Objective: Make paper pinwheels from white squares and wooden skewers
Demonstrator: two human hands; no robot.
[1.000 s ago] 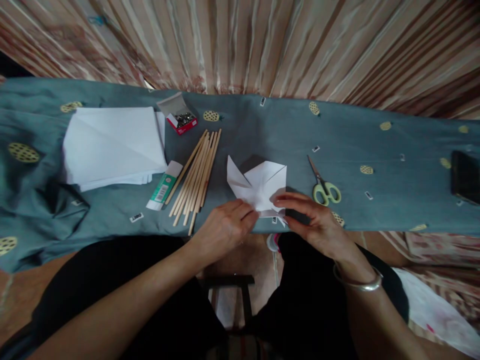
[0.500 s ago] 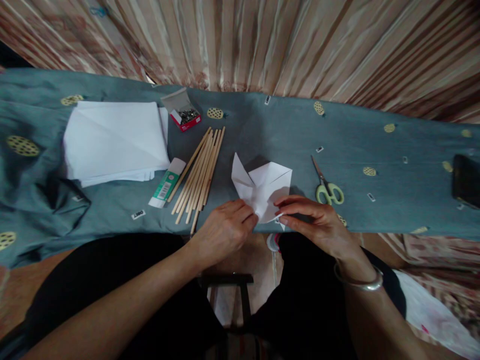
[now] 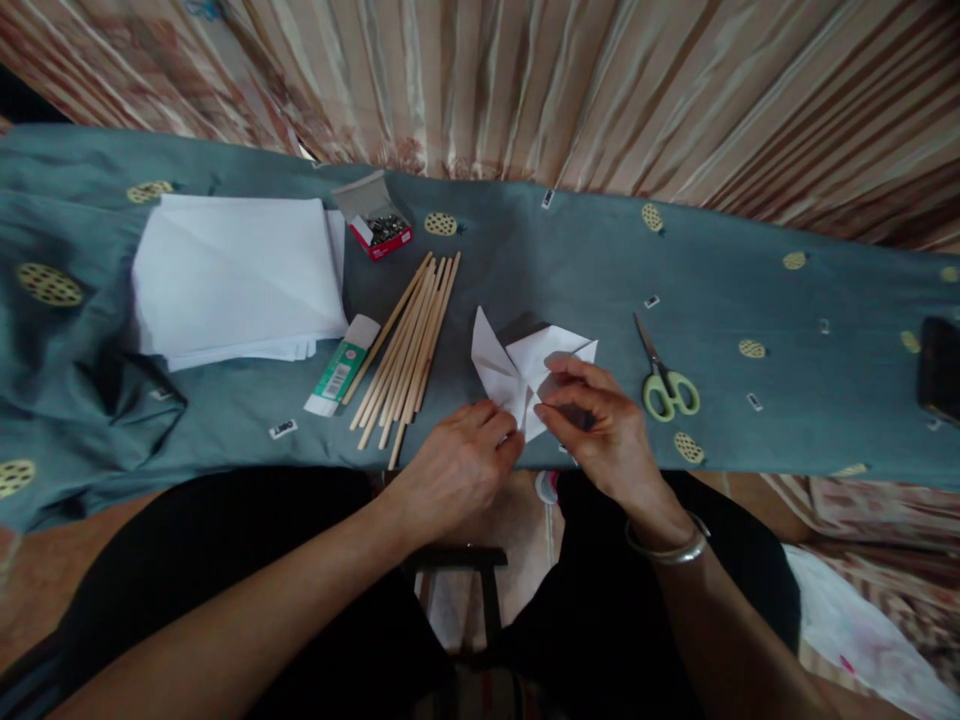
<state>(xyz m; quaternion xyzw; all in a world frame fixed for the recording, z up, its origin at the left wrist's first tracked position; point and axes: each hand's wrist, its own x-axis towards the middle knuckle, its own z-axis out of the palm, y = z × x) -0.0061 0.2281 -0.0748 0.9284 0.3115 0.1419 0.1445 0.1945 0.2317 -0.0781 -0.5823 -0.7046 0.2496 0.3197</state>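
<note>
A folded white paper piece [image 3: 517, 368] lies on the blue-grey cloth [image 3: 570, 260] near the table's front edge, one flap standing up at its left. My left hand [image 3: 457, 465] pinches its lower left corner. My right hand [image 3: 596, 420] lies over its right half, fingers pressing a flap down. A silver bangle [image 3: 667, 550] circles my right wrist.
A bundle of wooden sticks [image 3: 405, 350] lies left of the paper, with a green-white glue stick [image 3: 341, 365], a stack of white sheets [image 3: 236, 275] and an open red box of pins [image 3: 379, 218]. Green-handled scissors [image 3: 664, 375] lie at right, a dark phone [image 3: 941, 370] at far right. A striped curtain hangs behind.
My right hand has moved up and left from the paper's lower right edge onto its right half, folding a flap inward. The left hand has stayed at the lower left corner.
</note>
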